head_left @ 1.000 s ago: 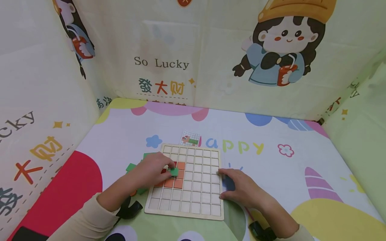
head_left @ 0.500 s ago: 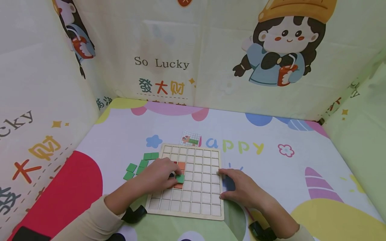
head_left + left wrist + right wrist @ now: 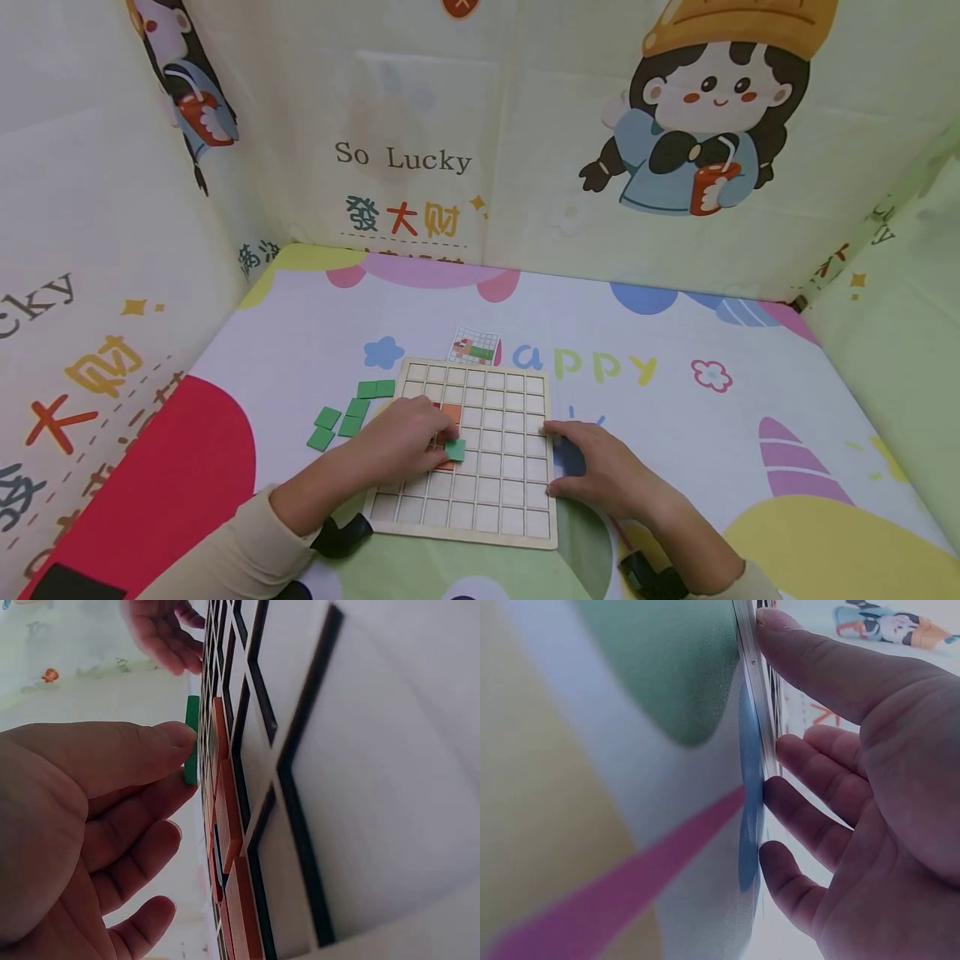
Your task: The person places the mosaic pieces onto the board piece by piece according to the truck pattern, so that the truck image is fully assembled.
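Observation:
My left hand pinches a green square tile between thumb and fingers, just over the wooden grid board. In the left wrist view the green tile stands edge-on at the thumb tip, close to the orange tiles in the grid. Part of that orange and red group is hidden under the left hand. Along the board's right edge, my right hand rests with its thumb and fingertips. The right wrist view has the right thumb touching the board's side, the other fingers loosely bent.
Several loose green tiles lie left of the board. A small picture card with a coloured grid lies behind it. Dark devices hang at both wrists. Printed cloth walls stand at the back and sides.
The left hand has moved right and slightly nearer with the green tile, uncovering the loose green tiles at left. The right hand and the board have stayed in place.

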{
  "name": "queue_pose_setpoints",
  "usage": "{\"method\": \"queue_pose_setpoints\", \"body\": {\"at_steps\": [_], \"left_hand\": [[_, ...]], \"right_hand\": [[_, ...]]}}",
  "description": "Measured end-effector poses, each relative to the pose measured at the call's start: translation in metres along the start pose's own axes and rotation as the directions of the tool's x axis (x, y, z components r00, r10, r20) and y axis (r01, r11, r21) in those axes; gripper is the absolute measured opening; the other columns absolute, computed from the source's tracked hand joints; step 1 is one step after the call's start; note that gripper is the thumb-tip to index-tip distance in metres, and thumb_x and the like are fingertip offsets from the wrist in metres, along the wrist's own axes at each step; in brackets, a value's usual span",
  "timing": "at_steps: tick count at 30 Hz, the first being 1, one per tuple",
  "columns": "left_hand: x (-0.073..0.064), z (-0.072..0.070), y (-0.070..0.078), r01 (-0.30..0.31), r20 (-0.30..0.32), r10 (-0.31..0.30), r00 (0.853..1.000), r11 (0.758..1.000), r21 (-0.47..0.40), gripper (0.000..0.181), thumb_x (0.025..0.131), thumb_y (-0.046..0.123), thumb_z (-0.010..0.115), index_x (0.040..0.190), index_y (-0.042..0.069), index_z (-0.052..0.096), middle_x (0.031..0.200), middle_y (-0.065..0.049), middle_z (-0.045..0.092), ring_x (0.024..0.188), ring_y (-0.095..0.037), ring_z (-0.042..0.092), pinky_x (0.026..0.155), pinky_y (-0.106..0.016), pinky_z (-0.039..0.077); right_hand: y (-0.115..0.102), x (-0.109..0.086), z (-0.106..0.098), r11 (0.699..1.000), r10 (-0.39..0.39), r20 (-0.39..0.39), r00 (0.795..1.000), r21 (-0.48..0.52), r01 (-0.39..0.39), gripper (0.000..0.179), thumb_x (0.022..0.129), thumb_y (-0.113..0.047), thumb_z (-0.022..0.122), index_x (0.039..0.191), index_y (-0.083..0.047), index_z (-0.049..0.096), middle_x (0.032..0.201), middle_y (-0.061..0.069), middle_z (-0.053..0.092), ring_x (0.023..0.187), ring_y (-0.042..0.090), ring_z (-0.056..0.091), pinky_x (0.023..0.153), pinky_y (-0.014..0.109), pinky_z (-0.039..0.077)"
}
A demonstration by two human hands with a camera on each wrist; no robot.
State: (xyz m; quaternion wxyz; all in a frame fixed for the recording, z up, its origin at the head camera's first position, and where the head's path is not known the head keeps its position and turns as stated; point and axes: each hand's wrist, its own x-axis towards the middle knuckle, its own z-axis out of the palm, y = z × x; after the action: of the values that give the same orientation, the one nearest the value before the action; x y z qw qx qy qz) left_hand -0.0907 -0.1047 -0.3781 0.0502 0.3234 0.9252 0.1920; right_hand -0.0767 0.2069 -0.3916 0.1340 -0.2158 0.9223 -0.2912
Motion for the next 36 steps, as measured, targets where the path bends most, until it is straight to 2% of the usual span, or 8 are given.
{"method": "queue_pose_setpoints", "body": {"at_steps": [5, 11, 15, 28, 36], "left_hand": [[0.001, 0.0, 0.002, 0.002, 0.005, -0.002, 1.0, 1.0, -0.002, 0.013, 0.085, 0.014, 0.077, 0.097, 0.015, 0.076, 0.088, 0.008, 0.067, 0.085, -0.012, 0.055, 0.083, -0.038, 0.047], [0.003, 0.001, 0.005, -0.029, 0.011, 0.029, 1.0, 0.999, -0.018, 0.008, 0.084, 0.013, 0.076, 0.09, 0.018, 0.073, 0.076, 0.015, 0.056, 0.077, -0.009, 0.048, 0.078, -0.035, 0.044], [0.004, 0.003, 0.006, -0.052, 0.007, 0.053, 0.999, 0.998, -0.024, 0.009, 0.084, 0.011, 0.075, 0.087, 0.019, 0.072, 0.076, 0.015, 0.056, 0.076, -0.009, 0.048, 0.076, -0.035, 0.042], [0.007, 0.006, 0.008, -0.094, 0.016, 0.094, 0.995, 0.995, -0.022, 0.011, 0.081, 0.008, 0.073, 0.082, 0.018, 0.067, 0.065, 0.012, 0.043, 0.07, -0.01, 0.043, 0.073, -0.031, 0.04], [0.009, 0.007, 0.011, -0.072, 0.051, 0.072, 0.996, 0.997, -0.008, 0.009, 0.083, 0.012, 0.075, 0.091, 0.016, 0.073, 0.072, 0.012, 0.05, 0.075, -0.01, 0.046, 0.074, -0.03, 0.043]], "right_hand": [[0.0, 0.0, 0.0, 1.0, -0.004, -0.001, 1.0, -0.001, 0.004, 0.072, 0.079, -0.031, 0.086, 0.14, -0.007, 0.055, 0.138, 0.011, 0.057, 0.13, 0.036, 0.049, 0.104, 0.055, 0.039], [0.0, 0.0, 0.0, 1.0, -0.007, -0.001, 1.0, -0.002, 0.007, 0.072, 0.079, -0.031, 0.086, 0.14, -0.007, 0.055, 0.138, 0.011, 0.057, 0.13, 0.035, 0.049, 0.104, 0.055, 0.039], [0.0, 0.0, 0.001, 1.0, -0.006, -0.004, 1.0, -0.003, 0.006, 0.072, 0.079, -0.031, 0.086, 0.14, -0.007, 0.055, 0.138, 0.01, 0.057, 0.13, 0.035, 0.049, 0.104, 0.055, 0.039], [0.0, 0.0, 0.001, 1.0, 0.001, -0.013, 1.0, -0.013, -0.001, 0.072, 0.079, -0.031, 0.086, 0.14, -0.009, 0.055, 0.137, 0.009, 0.057, 0.129, 0.034, 0.05, 0.104, 0.054, 0.039], [0.0, 0.0, 0.001, 1.0, -0.005, -0.009, 1.0, -0.014, 0.004, 0.072, 0.079, -0.031, 0.086, 0.14, -0.008, 0.055, 0.137, 0.01, 0.057, 0.129, 0.035, 0.05, 0.104, 0.054, 0.039]]}}
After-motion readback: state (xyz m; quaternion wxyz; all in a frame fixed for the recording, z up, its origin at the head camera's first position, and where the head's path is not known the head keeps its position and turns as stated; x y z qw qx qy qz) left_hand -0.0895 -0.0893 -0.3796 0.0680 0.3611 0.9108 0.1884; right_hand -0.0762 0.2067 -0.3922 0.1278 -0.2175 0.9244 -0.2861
